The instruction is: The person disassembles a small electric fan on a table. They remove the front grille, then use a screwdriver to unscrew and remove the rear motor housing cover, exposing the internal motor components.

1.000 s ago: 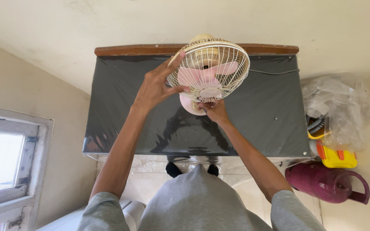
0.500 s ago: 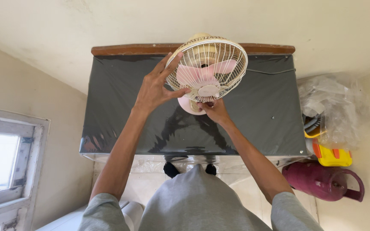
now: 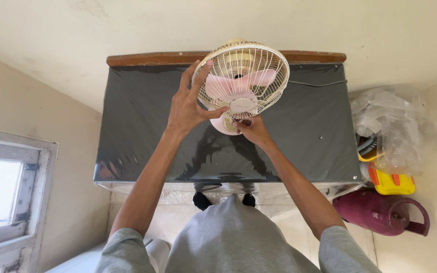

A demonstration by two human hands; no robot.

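Note:
A small table fan with a cream wire cage and pink blades stands on a black-covered table, its cage tilted up toward me. My left hand grips the left rim of the cage, fingers spread over the wires and thumb pressed on the front. My right hand is closed on the fan's neck just below the cage, above its pink base. A grey cord runs from the fan to the right.
A wooden edge runs along the table's far side against the wall. To the right lie a crumpled clear plastic bag, a yellow container and a maroon jug. A window is at left.
My left hand has slid a little right and up along the cage rim. The fan cage has shifted slightly left and tilted more upright. My right hand has stayed at the neck.

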